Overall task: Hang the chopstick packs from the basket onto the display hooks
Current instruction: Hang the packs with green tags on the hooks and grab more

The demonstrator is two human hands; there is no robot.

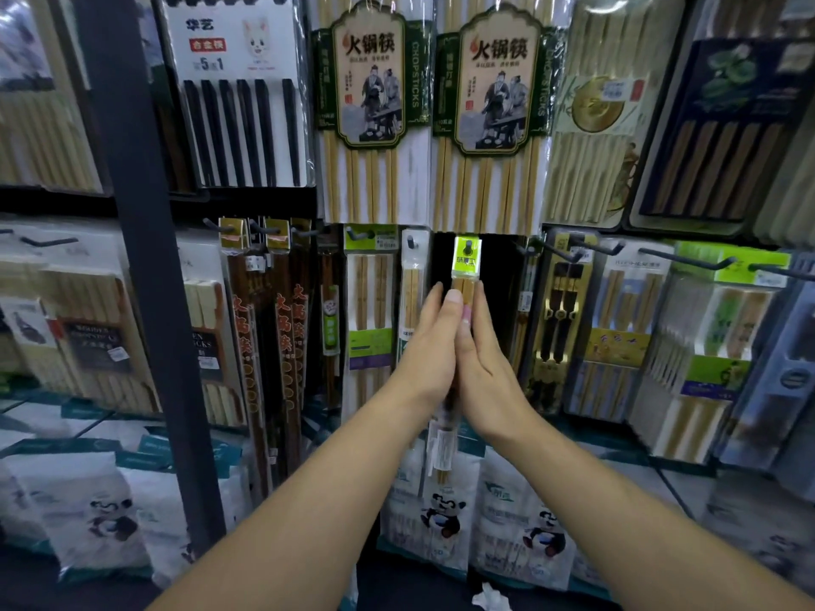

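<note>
A narrow chopstick pack (pixel 466 262) with a bright green header card stands upright in the middle of the display. Its header hole sits over a black display hook (pixel 469 246). My left hand (pixel 430 341) and my right hand (pixel 478 350) hold the pack between them from either side, thumbs on its front and fingers pointing up. The pack's lower end (pixel 442 452) sticks out below my wrists. The basket is out of view.
Hanging chopstick packs fill the wall: two large bamboo packs (pixel 372 108) above, brown packs (pixel 264 328) at left, a slim pack (pixel 412 275) just left of mine. Bare hooks (pixel 688 258) jut out at right. A dark upright post (pixel 145 258) stands left. Panda-print bags (pixel 445 513) lie below.
</note>
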